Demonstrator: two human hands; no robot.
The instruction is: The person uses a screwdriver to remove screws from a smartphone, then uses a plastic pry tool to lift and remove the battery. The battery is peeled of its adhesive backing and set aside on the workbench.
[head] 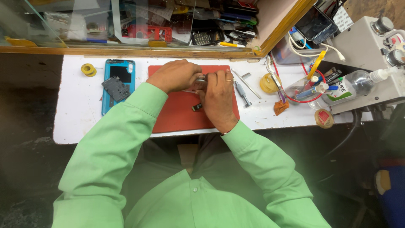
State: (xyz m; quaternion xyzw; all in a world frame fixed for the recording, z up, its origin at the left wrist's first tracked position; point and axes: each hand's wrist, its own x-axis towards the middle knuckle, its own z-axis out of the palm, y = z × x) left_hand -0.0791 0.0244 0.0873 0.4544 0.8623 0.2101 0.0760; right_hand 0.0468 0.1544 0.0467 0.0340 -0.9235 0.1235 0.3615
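We see both hands meeting over the upper middle of the red work mat (pixel 177 114). The left hand (pixel 175 76) is curled narrow, knuckles up, and the right hand (pixel 218 99), a ring on one finger, pinches in from 4 o'clock; between them they grip a small metallic part (pixel 201 80). So little of it shows that we cannot tell its long axis or which way it points.

Just at 6 o'clock of the hands, a small dark chip (pixel 196 107) lies loose on the mat. At 3 o'clock, off the mat, lie a short screwdriver (pixel 242 93), handle toward 11 o'clock and tip toward 5, and thin tweezers (pixel 247 83) running the same diagonal.

Farther toward 3 o'clock stands a yellow tape roll (pixel 269 83), then a clear plastic cup (pixel 304 89) holding pens and small tools, their ends leaning toward 2 o'clock. Beside it a clear squeeze bottle (pixel 354 84) lies with its nozzle toward 2 o'clock.

At 9 o'clock lies a blue phone shell (pixel 119 84), long axis 12 to 6, with a dark board (pixel 115 88) resting on it; beyond sits a yellow solder spool (pixel 88 69).
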